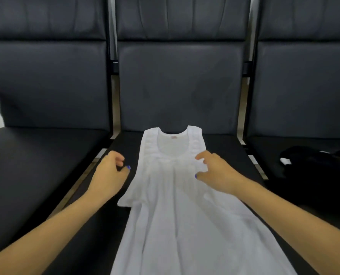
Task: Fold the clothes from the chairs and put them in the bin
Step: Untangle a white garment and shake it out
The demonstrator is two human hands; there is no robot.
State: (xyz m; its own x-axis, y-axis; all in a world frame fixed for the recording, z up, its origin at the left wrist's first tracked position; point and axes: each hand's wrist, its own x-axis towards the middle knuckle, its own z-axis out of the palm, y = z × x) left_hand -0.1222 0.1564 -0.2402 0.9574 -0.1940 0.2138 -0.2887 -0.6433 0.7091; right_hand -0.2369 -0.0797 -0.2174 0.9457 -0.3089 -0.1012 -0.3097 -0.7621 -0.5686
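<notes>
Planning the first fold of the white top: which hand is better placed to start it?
Probably the right hand: its fingers already lie on the white top near the right armhole. The left hand is curled beside it, over the seat.

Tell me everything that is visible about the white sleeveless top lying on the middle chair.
The white sleeveless top is thin, slightly wrinkled fabric with a wide scoop neck, broad shoulder straps and a small pinkish label inside the neck. It lies spread flat, front up, on the black seat of the middle chair, neck toward the backrest, its hem running out of the picture's lower edge. Its left edge is partly folded. The right hand touches it near the chest; the left hand is beside it, apart.
</notes>
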